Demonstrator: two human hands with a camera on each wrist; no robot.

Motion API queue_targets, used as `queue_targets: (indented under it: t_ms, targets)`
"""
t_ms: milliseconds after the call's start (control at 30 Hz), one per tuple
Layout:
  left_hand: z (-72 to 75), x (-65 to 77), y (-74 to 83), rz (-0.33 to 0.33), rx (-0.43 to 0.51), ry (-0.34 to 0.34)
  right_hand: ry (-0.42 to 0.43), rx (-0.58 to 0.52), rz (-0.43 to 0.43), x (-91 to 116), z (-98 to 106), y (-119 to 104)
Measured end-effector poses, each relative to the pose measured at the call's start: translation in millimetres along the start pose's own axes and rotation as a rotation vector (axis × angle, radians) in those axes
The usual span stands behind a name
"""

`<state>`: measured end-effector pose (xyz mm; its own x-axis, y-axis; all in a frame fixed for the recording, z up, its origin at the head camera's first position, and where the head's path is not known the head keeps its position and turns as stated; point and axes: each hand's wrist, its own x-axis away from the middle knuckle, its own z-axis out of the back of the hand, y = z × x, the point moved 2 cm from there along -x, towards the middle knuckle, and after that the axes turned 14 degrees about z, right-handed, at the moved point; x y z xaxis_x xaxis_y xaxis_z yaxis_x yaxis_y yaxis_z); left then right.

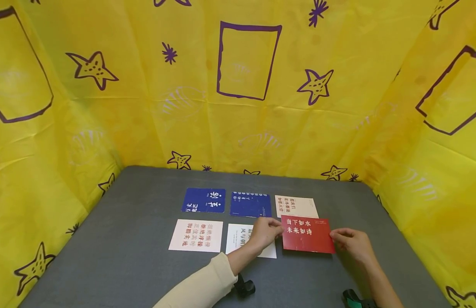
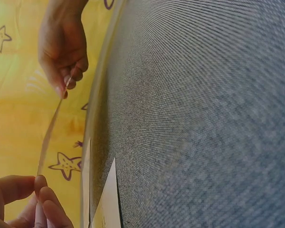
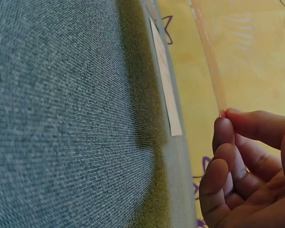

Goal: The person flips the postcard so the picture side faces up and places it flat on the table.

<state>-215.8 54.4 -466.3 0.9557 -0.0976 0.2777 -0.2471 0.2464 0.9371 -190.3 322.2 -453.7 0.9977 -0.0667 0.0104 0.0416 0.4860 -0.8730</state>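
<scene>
A red card (image 1: pixel 308 239) with white lettering is held up off the grey table, pinched at both short edges. My left hand (image 1: pixel 265 233) grips its left edge between thumb and fingers, and my right hand (image 1: pixel 352 244) pinches its right edge. The left wrist view shows the card (image 2: pixel 48 137) nearly edge-on, stretched between both hands. In the right wrist view, thumb and forefinger of the right hand (image 3: pixel 249 161) meet on the card's edge. Under my left hand lies a white card (image 1: pixel 235 239), partly covered. A cream card (image 1: pixel 299 205) lies just behind the red one.
Two blue cards (image 1: pixel 204 200) lie in the back row, left of the cream card. A pale pink card (image 1: pixel 195 235) sits front left. The grey table (image 1: pixel 118 252) is enclosed by yellow patterned cloth (image 1: pixel 137 124) at the back and sides.
</scene>
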Motion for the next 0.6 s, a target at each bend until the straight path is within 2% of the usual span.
queue_targets:
  t_ms: [333, 600]
  targets:
    - [-1.0, -1.5, -1.5, 0.063, 0.006, 0.022, -0.016, 0.028, -0.006, -2.1, -2.7, 2.9]
    - [0.0, -2.0, -3.0, 0.066, -0.07, 0.04, -0.034, 0.048, 0.007, -4.2, -3.8, 7.9]
